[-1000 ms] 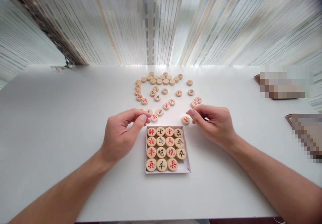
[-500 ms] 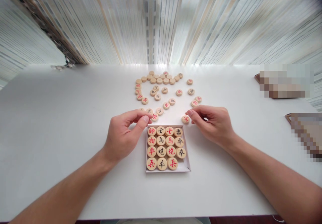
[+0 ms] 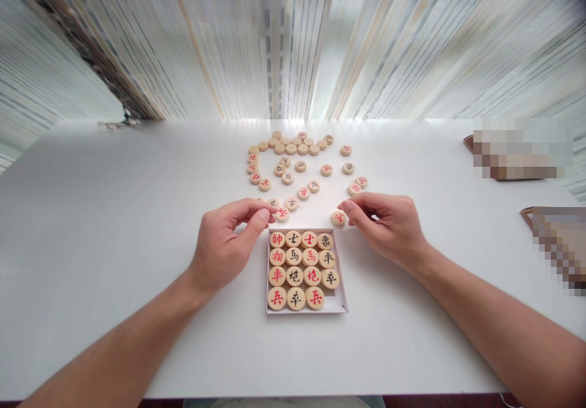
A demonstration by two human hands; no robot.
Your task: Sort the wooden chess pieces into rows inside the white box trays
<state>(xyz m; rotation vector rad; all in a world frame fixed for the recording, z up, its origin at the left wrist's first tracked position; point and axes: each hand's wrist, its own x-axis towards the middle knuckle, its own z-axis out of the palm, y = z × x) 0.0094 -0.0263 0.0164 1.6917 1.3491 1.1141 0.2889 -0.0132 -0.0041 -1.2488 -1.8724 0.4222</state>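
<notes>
Head view: we see a white tabletop (image 3: 114,225) across the lower part of the frame and, at lower centre, a shallow open box (image 3: 306,313) holding round wooden pieces (image 3: 295,275) marked in red or black. We count three rows of four and a near row of three, with bare floor at the near right corner. The left hand (image 3: 224,243), left of centre, has bent fingers and the thumb drawn close to them; its tips overlap a red-marked piece (image 3: 283,215), and we cannot tell whether it grips anything. The right hand (image 3: 388,225), right of centre, is loosely curled, thumb and forefinger at another red piece (image 3: 337,218) beyond the box's far right corner; whether they pinch it, we cannot make out. Loose pieces (image 3: 303,193) spread over the upper centre, several with blank faces up. Behind them hangs a striped curtain (image 3: 206,29).
</notes>
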